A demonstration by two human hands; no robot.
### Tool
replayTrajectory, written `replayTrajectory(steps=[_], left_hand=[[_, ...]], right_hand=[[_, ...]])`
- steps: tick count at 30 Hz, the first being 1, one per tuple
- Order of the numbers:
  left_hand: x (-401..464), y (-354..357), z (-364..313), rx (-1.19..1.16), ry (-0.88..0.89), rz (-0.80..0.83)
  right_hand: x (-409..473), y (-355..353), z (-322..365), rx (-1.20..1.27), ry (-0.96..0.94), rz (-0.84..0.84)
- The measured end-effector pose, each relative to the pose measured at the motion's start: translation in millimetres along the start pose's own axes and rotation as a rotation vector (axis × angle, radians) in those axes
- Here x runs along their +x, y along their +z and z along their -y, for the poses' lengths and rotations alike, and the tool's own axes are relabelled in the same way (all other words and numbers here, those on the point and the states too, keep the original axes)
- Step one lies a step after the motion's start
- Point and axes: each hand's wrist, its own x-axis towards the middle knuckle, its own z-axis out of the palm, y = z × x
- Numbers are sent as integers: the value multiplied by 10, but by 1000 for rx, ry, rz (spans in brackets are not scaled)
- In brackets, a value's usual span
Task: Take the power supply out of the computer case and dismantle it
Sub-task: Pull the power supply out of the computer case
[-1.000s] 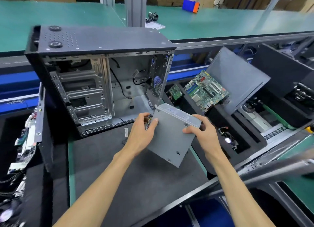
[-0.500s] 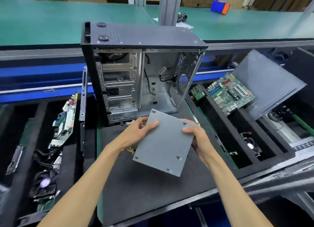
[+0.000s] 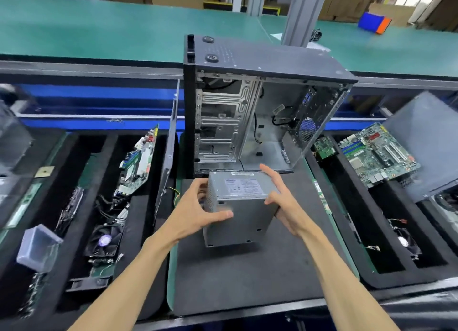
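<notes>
You've turned the grey sheet-metal power supply box label-up before the black open computer case. Your left hand and right hand clasp its sides (probably heavy, stiff); support its bottom edges.

Power supply: matt grey sheet metal, paper label on top. Computer case: black matt painted shell, bare dull steel inside. Work mat: dark grey, matt, finely textured. Conveyor belt: green, smooth. Small tray: translucent plastic.

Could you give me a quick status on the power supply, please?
Left hand and right hand grip power supply. Out of computer case, above mat. Nothing blocking.
</notes>
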Motion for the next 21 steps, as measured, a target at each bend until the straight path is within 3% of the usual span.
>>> replayTrajectory(steps=[3, 10, 21], left_hand=[[-3, 92, -19, 19, 18, -47], [70, 306, -63, 84, 34, 43], [238, 43, 120, 119, -66, 163]], right_hand=[[65, -6, -18, 178, 41, -41], [137, -50, -235, 157, 17, -315], [329, 64, -231, -45, -5, -360]])
